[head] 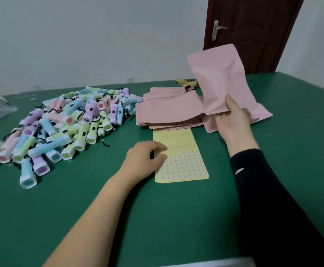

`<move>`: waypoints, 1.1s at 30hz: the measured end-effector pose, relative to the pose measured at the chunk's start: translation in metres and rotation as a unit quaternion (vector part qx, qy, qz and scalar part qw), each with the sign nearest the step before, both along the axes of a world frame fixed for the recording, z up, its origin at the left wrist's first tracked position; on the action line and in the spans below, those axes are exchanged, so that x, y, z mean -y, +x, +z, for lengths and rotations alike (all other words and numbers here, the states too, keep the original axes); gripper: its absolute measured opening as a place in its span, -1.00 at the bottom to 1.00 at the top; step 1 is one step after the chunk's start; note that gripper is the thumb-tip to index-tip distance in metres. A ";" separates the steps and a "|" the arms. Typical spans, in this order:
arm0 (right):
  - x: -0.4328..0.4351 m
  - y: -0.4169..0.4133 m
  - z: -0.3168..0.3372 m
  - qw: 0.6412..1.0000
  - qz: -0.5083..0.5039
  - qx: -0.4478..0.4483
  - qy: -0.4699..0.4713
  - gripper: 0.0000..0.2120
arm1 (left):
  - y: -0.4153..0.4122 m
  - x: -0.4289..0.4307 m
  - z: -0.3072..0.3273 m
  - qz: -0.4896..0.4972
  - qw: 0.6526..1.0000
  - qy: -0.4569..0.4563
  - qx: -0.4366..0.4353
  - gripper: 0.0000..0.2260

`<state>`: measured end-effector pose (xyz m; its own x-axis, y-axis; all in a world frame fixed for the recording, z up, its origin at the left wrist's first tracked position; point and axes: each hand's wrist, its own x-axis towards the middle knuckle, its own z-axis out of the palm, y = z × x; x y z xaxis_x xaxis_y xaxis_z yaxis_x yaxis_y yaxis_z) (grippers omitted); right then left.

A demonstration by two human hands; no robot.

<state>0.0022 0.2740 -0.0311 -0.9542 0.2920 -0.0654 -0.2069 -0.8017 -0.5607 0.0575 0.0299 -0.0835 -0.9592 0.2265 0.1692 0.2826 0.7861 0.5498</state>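
On the table (157,218) nearest you, the left hand (145,157) rests knuckles-up on the left edge of the sheet (184,166). Its fingers are curled, with the tips on the paper. Whether they pinch a sticker cannot be told. Beyond it, the right hand (232,122) holds the pouch (219,79) off the table by its lower corner, thumb in front and fingers behind. The pouch stands tilted above the stack (169,112).

Risks:
- The sheet is loose. A sticker lifted without pressing the sheet down is likely to drag the backing with it.
- The pouch is gripped at one corner only. It may flex or swing as a sticker is applied, which would leave the sticker crooked.
- The stack is fanned out. A brush from the pouch could push it towards the torches (61,128).

Materials:
- Table: green, matt, flat.
- Sheet: pale yellow paper, rectangular. The near half carries a grid of small round stickers; the far half is bare.
- Pouch: pink matt film, flat, slightly creased.
- Torches: smooth pastel plastic with flared heads and black cord loops, in a loose heap.
- Door (253,31): dark brown, behind the table.
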 end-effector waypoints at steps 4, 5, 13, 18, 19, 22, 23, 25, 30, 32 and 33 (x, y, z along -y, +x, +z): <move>-0.012 -0.013 -0.009 0.996 -0.064 0.033 0.046 -0.77 | 0.000 -0.002 0.000 -0.003 1.000 -0.018 -0.006 -0.80; -0.014 -0.015 -0.012 0.995 -0.072 0.045 0.061 -0.74 | 0.000 -0.002 -0.001 -0.004 1.000 -0.021 -0.006 -0.80; -0.016 -0.027 -0.028 0.992 -0.081 0.056 0.077 -0.80 | -0.001 -0.001 -0.002 -0.005 1.000 -0.028 -0.004 -0.79; -0.014 -0.034 -0.033 0.998 -0.037 0.044 0.017 -0.90 | -0.001 -0.002 -0.002 -0.004 0.999 -0.037 -0.002 -0.78; -0.014 -0.035 -0.035 0.999 -0.025 0.041 0.013 -0.89 | -0.001 -0.002 -0.002 -0.003 0.999 -0.037 -0.002 -0.78; -0.014 -0.038 -0.041 0.999 0.010 0.034 0.006 -0.85 | 0.000 -0.002 -0.002 -0.001 0.999 -0.035 -0.003 -0.78; -0.014 -0.040 -0.042 0.999 0.018 0.033 0.001 -0.83 | -0.001 -0.002 -0.002 0.000 0.999 -0.037 -0.002 -0.78; -0.015 -0.045 -0.040 0.999 0.034 0.031 0.004 -0.82 | -0.001 -0.002 -0.002 0.001 0.999 -0.041 0.000 -0.78; -0.014 -0.059 -0.036 0.998 0.048 0.046 -0.003 -0.67 | 0.000 -0.003 -0.002 0.006 0.999 -0.038 0.001 -0.79; -0.014 -0.065 -0.032 0.998 0.045 0.046 -0.016 -0.64 | 0.000 -0.003 -0.003 0.007 0.999 -0.037 0.001 -0.79; -0.014 -0.069 -0.031 0.998 0.043 0.047 -0.019 -0.65 | -0.001 -0.003 -0.003 0.008 0.999 -0.036 0.001 -0.78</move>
<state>-0.0666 0.2879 -0.0624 -0.9649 0.2047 -0.1647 -0.0843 -0.8349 -0.5439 0.0570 0.0324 -0.0866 -0.9630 0.2228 0.1516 0.2690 0.8282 0.4917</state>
